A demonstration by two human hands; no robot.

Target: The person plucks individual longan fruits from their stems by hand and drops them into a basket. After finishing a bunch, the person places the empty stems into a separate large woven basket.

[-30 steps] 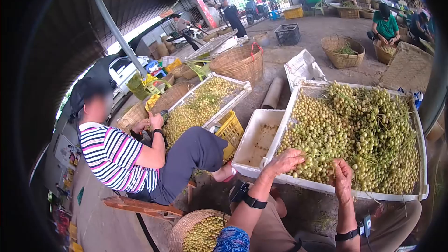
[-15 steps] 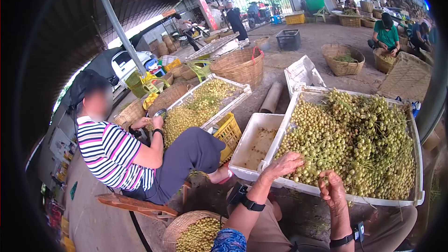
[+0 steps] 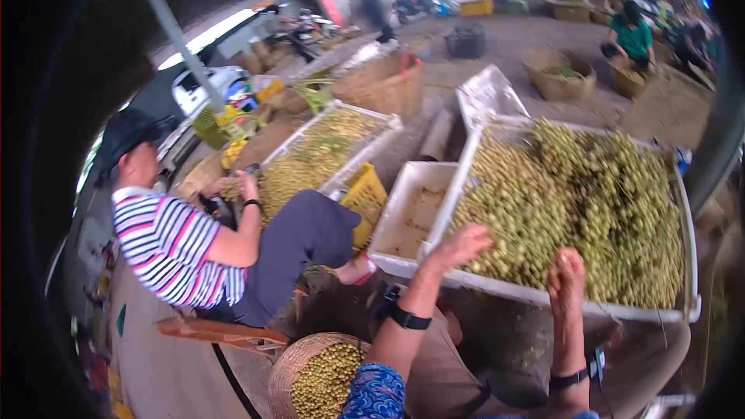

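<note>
While the round greenish fruit (image 3: 528, 209) lay heaped in the white tray (image 3: 621, 310), the left hand (image 3: 463, 245) hung over its near edge, fingers extended, and the right hand (image 3: 567, 279) curled nearby; blur hid whether either pinched anything.

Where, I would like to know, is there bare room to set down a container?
Bare floor shows between the black crate and round basket, also left of the wooden chair. The white box has only scattered bits inside. It is crowded in the large tray, filled with fruit near the left hand and right hand.
</note>
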